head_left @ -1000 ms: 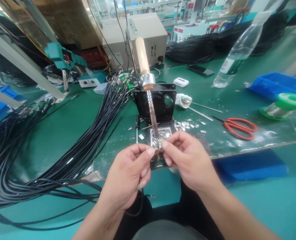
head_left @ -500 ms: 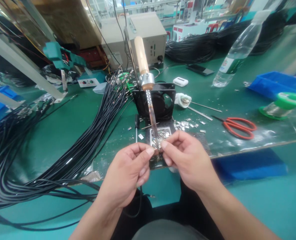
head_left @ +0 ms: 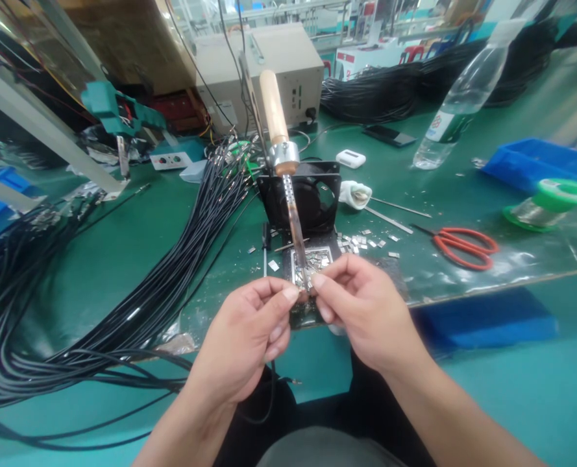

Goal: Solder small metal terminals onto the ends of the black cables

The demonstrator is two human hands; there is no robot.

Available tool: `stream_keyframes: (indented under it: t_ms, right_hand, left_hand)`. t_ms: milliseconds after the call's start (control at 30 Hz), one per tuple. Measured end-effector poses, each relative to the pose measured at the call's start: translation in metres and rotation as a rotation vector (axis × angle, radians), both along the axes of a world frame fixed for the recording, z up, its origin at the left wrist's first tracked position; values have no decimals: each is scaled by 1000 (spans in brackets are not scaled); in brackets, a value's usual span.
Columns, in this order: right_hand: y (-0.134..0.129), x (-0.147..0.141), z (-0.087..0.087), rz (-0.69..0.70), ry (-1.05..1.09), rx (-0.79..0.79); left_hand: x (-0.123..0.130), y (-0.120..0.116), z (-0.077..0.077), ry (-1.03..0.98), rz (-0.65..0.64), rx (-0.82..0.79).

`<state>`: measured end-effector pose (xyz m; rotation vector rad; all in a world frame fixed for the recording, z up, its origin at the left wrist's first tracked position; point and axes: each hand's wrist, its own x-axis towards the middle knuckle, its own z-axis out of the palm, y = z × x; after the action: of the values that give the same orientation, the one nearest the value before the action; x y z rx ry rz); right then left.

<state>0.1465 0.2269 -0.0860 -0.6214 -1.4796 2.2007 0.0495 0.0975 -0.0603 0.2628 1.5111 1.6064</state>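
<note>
A soldering iron (head_left: 295,224) with a wooden handle is propped upright on its stand, tip downward between my hands. My left hand (head_left: 249,331) is closed in a pinch just left of the tip; a black cable (head_left: 273,383) runs up into its curled fingers. Close to the tip on the other side, my right hand (head_left: 361,305) pinches something too small to make out. Beneath the fingertips lies a small metal-edged tray (head_left: 328,251) with little metal pieces. Behind the iron stands a black fan (head_left: 312,198).
A bundle of black cables (head_left: 161,279) fills the left side. Rightward lie loose metal tabs (head_left: 361,241), red-handled scissors (head_left: 468,246), a solder spool (head_left: 541,211), a blue bin (head_left: 536,162) and a water bottle (head_left: 458,104). The bench edge (head_left: 487,288) runs close by my right forearm.
The view has shifted very slightly. Both hands keep their pinch near the iron's tip, with almost no visible movement.
</note>
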Motion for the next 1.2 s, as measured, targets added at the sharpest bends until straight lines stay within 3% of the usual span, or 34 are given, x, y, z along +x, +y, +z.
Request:
stream_keyframes:
  t_ms: [633, 1000, 1200]
  right_hand:
    - [-2, 4, 0, -6, -11, 8]
    - [-18, 24, -15, -181, -1, 284]
    - [-14, 29, -10, -97, -75, 321]
  left_hand:
    - [-1, -3, -1, -6, -32, -27]
    - [4, -14, -9, 59, -109, -68]
    - [5, -17, -9, 63, -109, -55]
